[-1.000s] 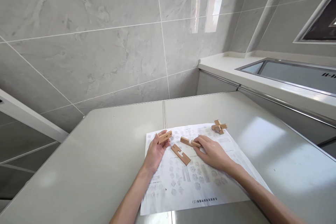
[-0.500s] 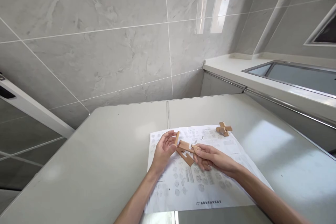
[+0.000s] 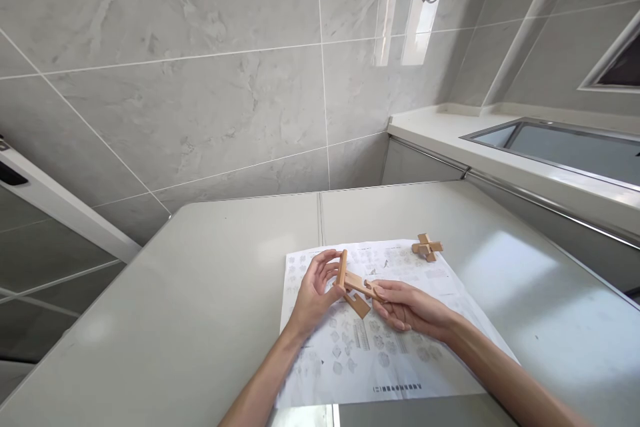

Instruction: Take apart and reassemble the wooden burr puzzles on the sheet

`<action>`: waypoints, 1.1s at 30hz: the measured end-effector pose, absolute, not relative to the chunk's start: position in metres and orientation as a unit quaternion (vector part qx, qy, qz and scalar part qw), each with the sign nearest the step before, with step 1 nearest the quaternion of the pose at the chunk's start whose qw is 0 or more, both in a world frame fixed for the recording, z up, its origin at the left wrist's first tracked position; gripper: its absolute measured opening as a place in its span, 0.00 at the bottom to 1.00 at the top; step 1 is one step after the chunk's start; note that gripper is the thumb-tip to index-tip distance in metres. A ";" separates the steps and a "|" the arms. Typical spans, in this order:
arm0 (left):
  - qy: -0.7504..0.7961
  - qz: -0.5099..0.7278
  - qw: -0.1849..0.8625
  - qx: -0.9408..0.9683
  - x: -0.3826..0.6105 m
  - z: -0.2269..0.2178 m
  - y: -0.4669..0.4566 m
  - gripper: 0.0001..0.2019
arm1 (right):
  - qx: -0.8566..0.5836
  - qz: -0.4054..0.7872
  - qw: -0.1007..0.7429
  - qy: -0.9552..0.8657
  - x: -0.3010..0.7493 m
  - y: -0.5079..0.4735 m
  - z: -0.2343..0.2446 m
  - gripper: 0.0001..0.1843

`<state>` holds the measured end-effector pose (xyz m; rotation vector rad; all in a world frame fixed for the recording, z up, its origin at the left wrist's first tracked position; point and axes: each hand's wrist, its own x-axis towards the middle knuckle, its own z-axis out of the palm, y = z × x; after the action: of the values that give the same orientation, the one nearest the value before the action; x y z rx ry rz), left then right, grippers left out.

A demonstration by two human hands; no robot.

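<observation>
Over a printed instruction sheet (image 3: 345, 373), my left hand (image 3: 315, 287) pinches an upright wooden puzzle piece (image 3: 343, 269) between thumb and fingers. My right hand (image 3: 407, 307) grips the near end of a notched wooden puzzle piece (image 3: 359, 283), which points left and meets the upright one. Whether the two are locked together I cannot tell. Below them is another notched flat piece (image 3: 358, 307), its upper end hidden behind the left thumb and the other pieces. A cross-shaped wooden assembly (image 3: 427, 247) rests at the sheet's upper right corner.
The sheet lies on a pale table (image 3: 200, 320) with a seam running across it. A grey tiled wall (image 3: 200, 113) stands behind. To the right is a white counter (image 3: 425, 125) with a sink (image 3: 565, 140); a white-framed door (image 3: 65, 203) is on the left.
My left hand has turned its piece more upright and shifted it slightly right. The right-hand piece has tilted and now meets it. The cross-shaped assembly has stayed in place.
</observation>
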<state>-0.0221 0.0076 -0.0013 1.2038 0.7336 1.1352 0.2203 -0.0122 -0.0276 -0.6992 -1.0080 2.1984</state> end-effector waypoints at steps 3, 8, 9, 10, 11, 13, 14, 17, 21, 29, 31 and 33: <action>0.321 0.485 0.622 0.525 -0.023 0.000 0.007 0.38 | -0.264 0.830 0.316 -0.375 0.220 -0.012 -0.028 0.18; 0.314 0.478 0.620 0.537 -0.023 0.001 0.006 0.38 | -0.275 0.827 0.331 -0.362 0.221 -0.012 -0.028 0.19; 0.313 0.478 0.620 0.538 -0.023 0.001 0.006 0.37 | -0.276 0.826 0.331 -0.362 0.221 -0.012 -0.027 0.19; 0.313 0.478 0.619 0.538 -0.023 0.002 0.007 0.37 | -0.277 0.826 0.332 -0.362 0.221 -0.012 -0.027 0.19; 0.312 0.479 0.619 0.538 -0.023 0.002 0.007 0.37 | -0.278 0.825 0.333 -0.362 0.221 -0.012 -0.027 0.19; 0.312 0.480 0.619 0.537 -0.022 0.002 0.006 0.37 | -0.280 0.825 0.336 -0.359 0.221 -0.013 -0.028 0.19; 0.313 0.480 0.618 0.538 -0.022 0.002 0.006 0.37 | -0.280 0.824 0.336 -0.359 0.220 -0.013 -0.028 0.19; 0.322 0.469 0.613 0.548 -0.020 0.000 0.004 0.36 | -0.282 0.824 0.336 -0.359 0.220 -0.012 -0.030 0.18; 0.329 0.456 0.619 0.548 -0.018 -0.003 0.003 0.38 | -0.279 0.825 0.331 -0.364 0.221 -0.013 -0.031 0.18; 0.322 0.434 0.654 0.530 -0.020 0.000 0.002 0.38 | -0.268 0.828 0.319 -0.376 0.222 -0.014 -0.028 0.20; 0.319 0.432 0.660 0.525 -0.020 0.000 0.002 0.38 | -0.266 0.828 0.318 -0.378 0.222 -0.014 -0.025 0.20; 0.316 0.438 0.663 0.518 -0.019 0.001 0.002 0.35 | -0.271 0.826 0.317 -0.379 0.221 -0.015 -0.023 0.20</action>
<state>-0.0186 0.0018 0.0006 1.1713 0.7152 0.9891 0.2214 -0.0147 -0.0226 -0.7141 -0.9981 2.1728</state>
